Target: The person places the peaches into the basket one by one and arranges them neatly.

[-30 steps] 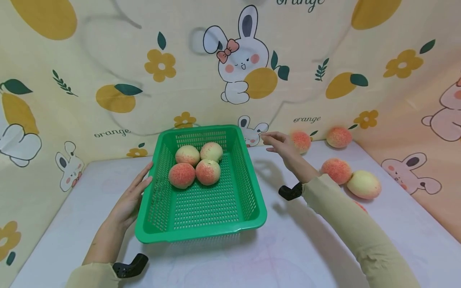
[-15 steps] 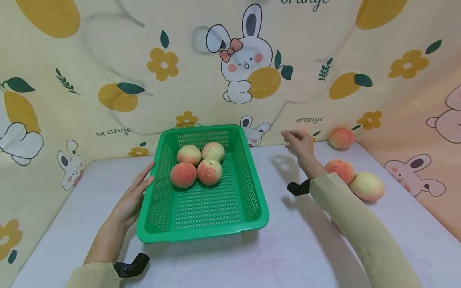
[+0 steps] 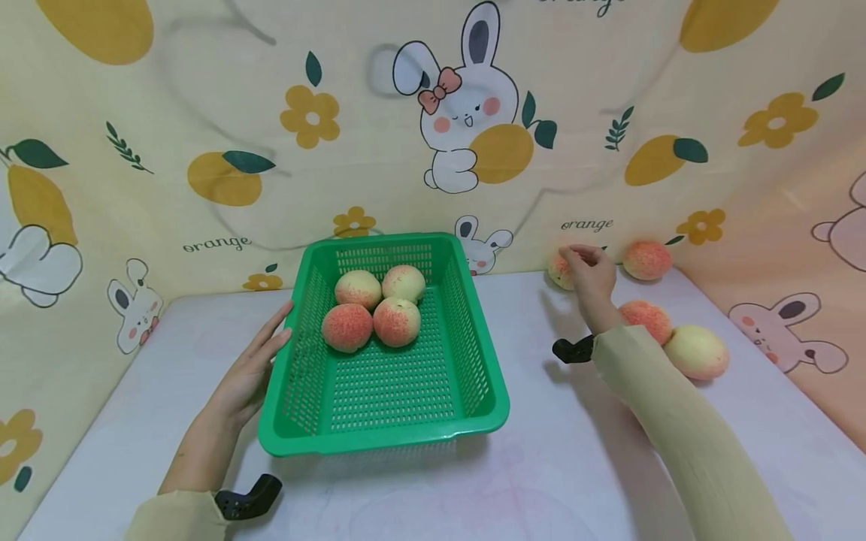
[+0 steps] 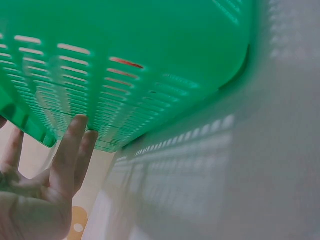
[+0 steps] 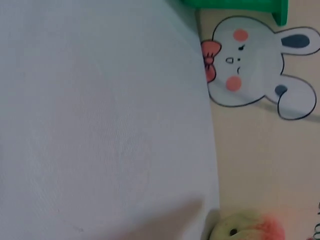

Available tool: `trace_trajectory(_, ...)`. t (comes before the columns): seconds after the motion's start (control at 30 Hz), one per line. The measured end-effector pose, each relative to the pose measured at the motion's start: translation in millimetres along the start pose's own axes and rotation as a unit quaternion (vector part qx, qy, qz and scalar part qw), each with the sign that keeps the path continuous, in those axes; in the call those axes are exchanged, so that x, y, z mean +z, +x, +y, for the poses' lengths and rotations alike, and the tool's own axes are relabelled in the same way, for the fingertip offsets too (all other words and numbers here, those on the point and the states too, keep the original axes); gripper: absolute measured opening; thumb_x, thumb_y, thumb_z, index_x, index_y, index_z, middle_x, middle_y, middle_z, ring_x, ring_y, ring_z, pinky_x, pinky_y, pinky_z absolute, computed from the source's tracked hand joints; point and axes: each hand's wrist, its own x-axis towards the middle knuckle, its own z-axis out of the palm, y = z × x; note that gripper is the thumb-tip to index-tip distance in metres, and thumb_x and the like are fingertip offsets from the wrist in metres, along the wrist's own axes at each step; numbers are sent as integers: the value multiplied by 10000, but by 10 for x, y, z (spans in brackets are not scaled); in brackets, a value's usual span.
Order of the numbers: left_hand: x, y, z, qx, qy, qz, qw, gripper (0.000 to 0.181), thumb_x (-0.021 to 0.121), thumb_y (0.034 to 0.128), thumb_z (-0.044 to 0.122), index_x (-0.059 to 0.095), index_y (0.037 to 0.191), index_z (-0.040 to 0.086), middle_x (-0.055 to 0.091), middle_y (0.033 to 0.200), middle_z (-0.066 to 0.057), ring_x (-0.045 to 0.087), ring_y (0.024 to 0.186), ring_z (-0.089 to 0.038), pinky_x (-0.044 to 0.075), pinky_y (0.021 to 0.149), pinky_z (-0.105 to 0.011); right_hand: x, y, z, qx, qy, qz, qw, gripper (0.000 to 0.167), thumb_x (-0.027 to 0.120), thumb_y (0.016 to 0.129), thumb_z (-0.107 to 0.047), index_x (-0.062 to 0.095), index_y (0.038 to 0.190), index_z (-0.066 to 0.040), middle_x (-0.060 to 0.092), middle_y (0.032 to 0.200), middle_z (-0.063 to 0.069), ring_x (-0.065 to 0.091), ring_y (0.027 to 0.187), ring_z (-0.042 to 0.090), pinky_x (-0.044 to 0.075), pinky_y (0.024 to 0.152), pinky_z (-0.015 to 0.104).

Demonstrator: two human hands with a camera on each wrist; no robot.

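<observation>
A green plastic basket (image 3: pixel 386 443) sits on the white table with several peaches (image 3: pixel 397 322) grouped toward its back left. My left hand (image 3: pixel 246 379) rests its extended fingers against the basket's left side; the left wrist view shows those fingers (image 4: pixel 65 157) by the slotted wall. At the back of the table, my right hand (image 3: pixel 592 285) hovers beside a yellow-red peach (image 3: pixel 558 271), which it partly covers. That peach (image 5: pixel 245 227) shows at the bottom edge of the right wrist view, where no fingers appear. I see nothing held in the right hand.
More peaches lie on the right: one red peach (image 3: pixel 647 261) by the back edge, another red peach (image 3: pixel 646 319) touching a pale yellow peach (image 3: pixel 697 352). A patterned cloth (image 3: pixel 379 173) hangs behind the table (image 3: pixel 534 451).
My right hand has moved right, from near the basket's back right corner to the peach at the back. The left hand and basket have stayed put; the view has shifted slightly.
</observation>
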Motion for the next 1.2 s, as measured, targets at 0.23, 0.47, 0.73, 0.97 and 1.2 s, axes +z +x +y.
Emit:
trace_trajectory(0.23, -11, -2, -3, 23, -52, -53, 10000, 569, 417, 1024, 386, 149, 1526, 400, 367, 1330, 58, 597, 999, -60, 547, 773, -253, 1, 81, 50, 9, -338, 156, 9993, 563, 688, 859, -338, 512, 1324, -74, 409, 1400, 99, 417, 1234, 182, 371, 976, 235)
trace_trajectory(0.47, -11, 6, -8, 33, -37, -34, 10000, 573, 422, 1022, 389, 149, 1526, 398, 336, 1349, 63, 593, 1017, -58, 551, 781, -254, -37, 128, 122, 122, -487, -152, 9986, 744, 683, 856, -419, 346, 1470, -167, 254, 1519, 94, 245, 1383, 235, 251, 1143, 369)
trace_trajectory(0.73, -9, -4, -7, 83, -61, -46, 9999, 569, 417, 1025, 381, 151, 1528, 389, 360, 1339, 49, 595, 1002, -58, 549, 772, -246, -37, 150, 199, 301, -504, -358, 9976, 821, 688, 856, -416, 257, 1520, -197, 165, 1573, 72, 160, 1441, 217, 191, 1180, 355)
trace_trajectory(0.97, -7, -4, -5, 72, -10, -96, 9999, 572, 408, 1027, 387, 137, 1531, 387, 316, 1371, 64, 561, 1058, -71, 538, 798, -256, -2, 176, 226, 547, -473, -529, 9960, 876, 697, 848, -401, 185, 1543, -249, 98, 1607, 48, 134, 1467, 191, 174, 1187, 325)
trace_trajectory(1.2, 1, 0, -10, 84, 88, -36, 9999, 573, 403, 1029, 388, 132, 1533, 378, 286, 1399, 31, 565, 1052, -72, 539, 797, -253, 31, 237, 258, 784, -774, -621, 9920, 886, 689, 862, -373, 141, 1550, -266, 98, 1612, 30, 103, 1473, 206, 108, 1200, 360)
